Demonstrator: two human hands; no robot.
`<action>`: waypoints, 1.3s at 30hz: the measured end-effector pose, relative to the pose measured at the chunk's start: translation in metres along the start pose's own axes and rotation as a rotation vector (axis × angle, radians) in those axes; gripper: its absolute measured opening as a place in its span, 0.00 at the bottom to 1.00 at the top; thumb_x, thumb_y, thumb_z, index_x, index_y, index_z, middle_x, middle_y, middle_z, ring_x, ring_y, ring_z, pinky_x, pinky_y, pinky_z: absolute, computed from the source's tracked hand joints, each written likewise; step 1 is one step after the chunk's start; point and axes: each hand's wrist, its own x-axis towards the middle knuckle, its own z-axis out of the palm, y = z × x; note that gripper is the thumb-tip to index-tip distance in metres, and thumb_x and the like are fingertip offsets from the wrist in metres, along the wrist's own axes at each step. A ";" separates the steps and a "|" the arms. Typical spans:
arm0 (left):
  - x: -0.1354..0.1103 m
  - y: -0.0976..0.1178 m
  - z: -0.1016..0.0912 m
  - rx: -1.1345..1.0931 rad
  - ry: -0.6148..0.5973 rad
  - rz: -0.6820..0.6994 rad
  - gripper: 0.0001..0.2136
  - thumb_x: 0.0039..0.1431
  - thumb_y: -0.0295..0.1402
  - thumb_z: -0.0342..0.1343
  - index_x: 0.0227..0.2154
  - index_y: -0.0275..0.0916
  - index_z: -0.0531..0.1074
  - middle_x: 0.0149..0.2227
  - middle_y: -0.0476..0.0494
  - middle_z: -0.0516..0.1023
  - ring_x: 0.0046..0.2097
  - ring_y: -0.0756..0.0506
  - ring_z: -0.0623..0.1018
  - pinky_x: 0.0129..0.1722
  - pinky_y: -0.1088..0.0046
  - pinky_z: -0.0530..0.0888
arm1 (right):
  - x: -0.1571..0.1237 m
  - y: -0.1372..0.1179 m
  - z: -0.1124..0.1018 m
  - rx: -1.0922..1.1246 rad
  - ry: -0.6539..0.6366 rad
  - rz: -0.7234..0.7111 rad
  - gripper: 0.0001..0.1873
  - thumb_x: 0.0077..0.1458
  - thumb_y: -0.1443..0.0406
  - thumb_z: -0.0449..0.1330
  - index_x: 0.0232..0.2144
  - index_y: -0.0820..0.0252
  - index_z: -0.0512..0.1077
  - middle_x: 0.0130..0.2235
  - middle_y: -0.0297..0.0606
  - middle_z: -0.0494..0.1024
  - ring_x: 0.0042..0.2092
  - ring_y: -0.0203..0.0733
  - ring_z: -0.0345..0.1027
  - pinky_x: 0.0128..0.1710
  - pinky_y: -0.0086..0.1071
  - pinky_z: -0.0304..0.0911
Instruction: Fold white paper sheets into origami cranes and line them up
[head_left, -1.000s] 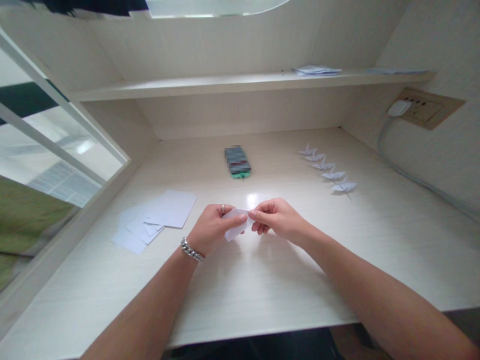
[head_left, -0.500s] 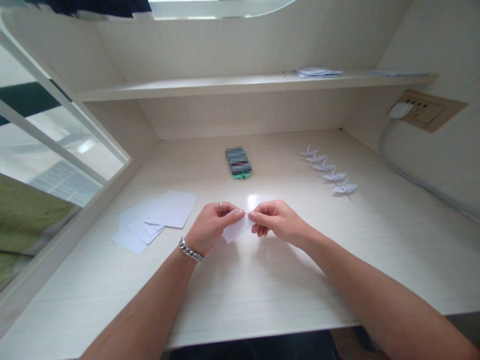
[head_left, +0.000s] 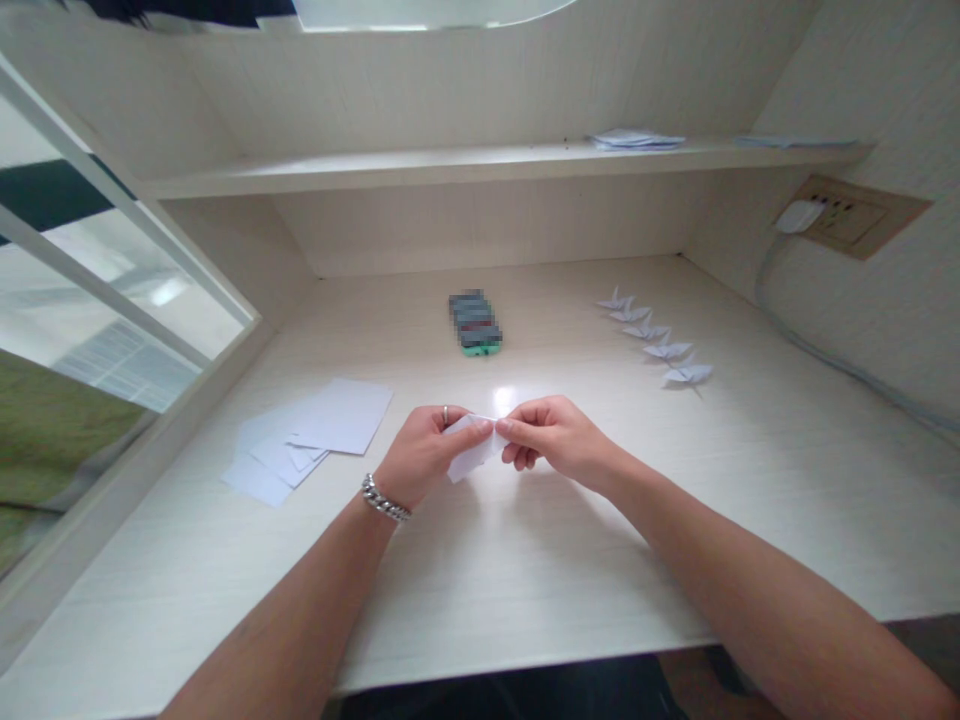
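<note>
A small piece of folded white paper (head_left: 469,462) is held between my two hands, above the middle of the desk. My left hand (head_left: 427,448), with a ring and a chain bracelet, pinches it between thumb and fingers. My right hand (head_left: 553,435) grips the paper's right end with thumb and forefinger, its tip close to the left thumb. The fingers hide part of the paper, so the exact fold cannot be made out. To the right, several folded paper cranes (head_left: 667,350) stand in a slanting row.
Loose white paper sheets (head_left: 345,415) lie overlapping on the left. A pixelated dark object with a green end (head_left: 475,322) is at the back. Above runs a shelf (head_left: 420,172) bearing a paper stack (head_left: 637,140). A grey cable (head_left: 825,355) hangs from the wall socket (head_left: 862,215).
My left thumb has slid slightly right, nearer the right fingertips. More paper now shows above the left thumb, and its top edge looks folded differently. The right hand has barely moved.
</note>
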 end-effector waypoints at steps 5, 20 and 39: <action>0.000 0.000 -0.003 -0.008 0.028 0.006 0.17 0.49 0.45 0.62 0.21 0.34 0.72 0.18 0.51 0.68 0.21 0.53 0.65 0.19 0.77 0.58 | 0.000 0.001 -0.003 -0.019 0.012 -0.027 0.21 0.46 0.49 0.65 0.24 0.64 0.75 0.24 0.37 0.78 0.24 0.33 0.69 0.26 0.28 0.64; -0.001 0.002 -0.009 -0.046 0.110 0.020 0.15 0.46 0.43 0.65 0.26 0.32 0.78 0.19 0.50 0.70 0.21 0.53 0.65 0.20 0.76 0.58 | -0.004 -0.005 -0.018 -0.097 -0.006 -0.115 0.19 0.48 0.52 0.66 0.26 0.64 0.77 0.26 0.39 0.79 0.26 0.34 0.71 0.28 0.29 0.67; -0.003 0.007 -0.008 0.076 0.075 0.033 0.15 0.48 0.43 0.63 0.23 0.33 0.77 0.18 0.50 0.69 0.21 0.52 0.64 0.20 0.76 0.59 | -0.003 -0.006 -0.009 -0.056 -0.015 -0.010 0.20 0.48 0.50 0.64 0.26 0.64 0.74 0.28 0.40 0.79 0.27 0.34 0.70 0.27 0.28 0.66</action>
